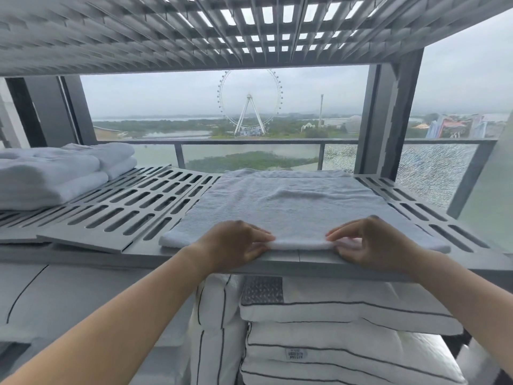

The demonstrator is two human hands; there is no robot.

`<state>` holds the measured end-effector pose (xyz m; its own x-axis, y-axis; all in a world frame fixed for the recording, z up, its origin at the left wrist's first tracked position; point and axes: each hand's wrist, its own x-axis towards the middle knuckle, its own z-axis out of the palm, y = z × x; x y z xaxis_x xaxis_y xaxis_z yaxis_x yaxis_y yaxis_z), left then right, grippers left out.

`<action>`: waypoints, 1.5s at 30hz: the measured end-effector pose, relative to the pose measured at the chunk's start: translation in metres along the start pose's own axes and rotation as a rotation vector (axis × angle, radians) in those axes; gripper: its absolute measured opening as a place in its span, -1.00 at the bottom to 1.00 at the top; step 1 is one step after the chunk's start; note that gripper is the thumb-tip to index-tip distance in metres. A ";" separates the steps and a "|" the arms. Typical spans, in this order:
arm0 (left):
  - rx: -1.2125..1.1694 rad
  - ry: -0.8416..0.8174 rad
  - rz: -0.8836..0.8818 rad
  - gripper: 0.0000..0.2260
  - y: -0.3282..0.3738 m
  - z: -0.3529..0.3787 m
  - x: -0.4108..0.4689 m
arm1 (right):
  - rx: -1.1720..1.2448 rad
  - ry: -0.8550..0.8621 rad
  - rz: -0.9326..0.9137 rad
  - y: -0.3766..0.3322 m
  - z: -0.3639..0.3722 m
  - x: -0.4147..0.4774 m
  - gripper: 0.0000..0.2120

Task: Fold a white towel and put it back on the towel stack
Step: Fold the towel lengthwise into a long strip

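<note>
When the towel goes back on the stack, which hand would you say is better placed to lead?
Probably the left. Both the left hand and right hand pinch the near edge of the towel, but the stack lies on the left, nearer that hand.

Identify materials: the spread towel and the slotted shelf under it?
Towel: white terry, probably cotton; nubby looped pile, soft rounded folded edge. Shelf: matte grey, likely painted metal or moulded plastic; rigid flat panel with crisp slots, cannot tell which.

Two hands (236, 243) (370, 241), one spread towel (291, 209), one towel stack (55, 173), one slotted shelf (125, 207)
</note>
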<state>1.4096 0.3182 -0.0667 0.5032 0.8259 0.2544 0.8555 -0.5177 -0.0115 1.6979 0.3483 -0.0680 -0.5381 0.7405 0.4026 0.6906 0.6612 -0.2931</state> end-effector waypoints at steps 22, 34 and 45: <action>0.208 0.176 -0.289 -0.68 -0.087 -0.006 0.136 | -0.418 0.102 0.072 0.081 0.003 0.159 -0.87; 0.053 -0.059 -0.444 -0.75 -0.129 0.040 0.210 | -0.190 -0.134 0.181 0.154 0.039 0.209 -0.91; -0.107 -0.046 -0.417 -0.69 -0.135 0.057 0.209 | -0.095 -0.072 0.189 0.165 0.045 0.208 -0.64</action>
<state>1.4060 0.5730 -0.0668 0.1240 0.9772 0.1722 0.9705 -0.1556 0.1842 1.6780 0.6167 -0.0717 -0.4254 0.8594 0.2838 0.8234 0.4976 -0.2727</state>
